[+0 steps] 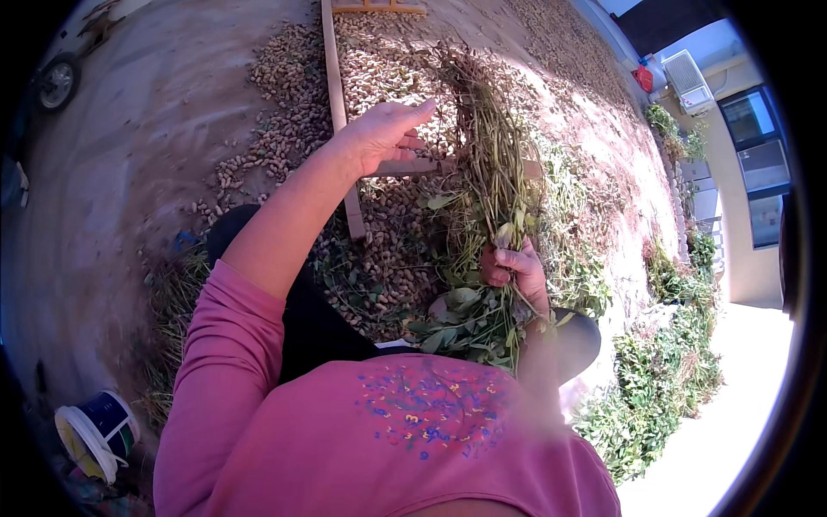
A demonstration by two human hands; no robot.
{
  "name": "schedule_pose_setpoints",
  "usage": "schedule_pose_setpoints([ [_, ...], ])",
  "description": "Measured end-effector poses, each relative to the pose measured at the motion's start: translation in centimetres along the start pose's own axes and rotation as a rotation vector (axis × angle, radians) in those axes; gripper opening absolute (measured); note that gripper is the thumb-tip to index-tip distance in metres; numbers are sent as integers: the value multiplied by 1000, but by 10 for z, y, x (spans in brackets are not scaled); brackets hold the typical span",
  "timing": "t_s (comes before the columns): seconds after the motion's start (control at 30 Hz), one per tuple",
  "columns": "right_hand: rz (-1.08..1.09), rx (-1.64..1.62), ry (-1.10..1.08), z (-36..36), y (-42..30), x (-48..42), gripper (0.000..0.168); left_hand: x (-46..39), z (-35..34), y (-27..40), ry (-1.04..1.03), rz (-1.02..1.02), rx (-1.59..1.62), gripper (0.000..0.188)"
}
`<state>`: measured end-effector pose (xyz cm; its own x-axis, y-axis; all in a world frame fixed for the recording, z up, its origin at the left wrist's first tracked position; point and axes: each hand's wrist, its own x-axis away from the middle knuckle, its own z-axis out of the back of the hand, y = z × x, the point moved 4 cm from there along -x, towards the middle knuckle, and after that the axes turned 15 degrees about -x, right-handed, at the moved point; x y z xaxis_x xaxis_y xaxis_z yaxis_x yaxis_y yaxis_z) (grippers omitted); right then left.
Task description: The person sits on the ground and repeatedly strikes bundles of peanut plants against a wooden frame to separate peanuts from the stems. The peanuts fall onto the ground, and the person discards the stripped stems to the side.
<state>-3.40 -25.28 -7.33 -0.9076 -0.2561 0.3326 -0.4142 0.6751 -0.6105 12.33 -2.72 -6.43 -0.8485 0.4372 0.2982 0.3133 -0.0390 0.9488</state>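
Note:
My right hand (520, 268) grips a bundle of peanut plants (494, 148) near its leafy end, just in front of my right knee. The stems run away from me, with the tangled root end farthest off, over a wooden crossbar (413, 167). Leafy tops (475, 316) hang below the fist towards my lap. My left hand (391, 136) is raised left of the stems with thumb and fingers apart, holding nothing visible. Beneath it are the crossbar and a long wooden bar (336, 84). Loose peanuts (387, 249) lie on the ground under and around the wood.
More picked peanuts (287, 68) spread at the far left of the bar. Peanut plants (652, 394) are heaped at the right, near a wall with an air conditioner unit (689, 81). A plastic bucket (97, 436) lies tilted at lower left. A wheel (58, 83) shows at upper left.

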Motion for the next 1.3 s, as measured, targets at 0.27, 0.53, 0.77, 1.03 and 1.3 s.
schedule_pose_setpoints([
  [0.27, 157, 609, 47, -47, 4, -26, 22, 10, -52, -19, -374, -182, 252, 95],
  [0.53, 150, 660, -10, -54, 12, -46, 35, 18, -44, -8, -275, -193, 364, 67],
  [0.77, 626, 1351, -9, -85, 22, -48, 77, 12, -33, -14, -121, -143, 616, 42],
  [1.03, 119, 300, -136, -85, 17, -51, 52, 18, -25, -7, -146, -105, 674, 36],
  [1.3, -32, 78, -149, -74, 8, -50, 39, 20, -26, -6, -69, -69, 559, 38],
])
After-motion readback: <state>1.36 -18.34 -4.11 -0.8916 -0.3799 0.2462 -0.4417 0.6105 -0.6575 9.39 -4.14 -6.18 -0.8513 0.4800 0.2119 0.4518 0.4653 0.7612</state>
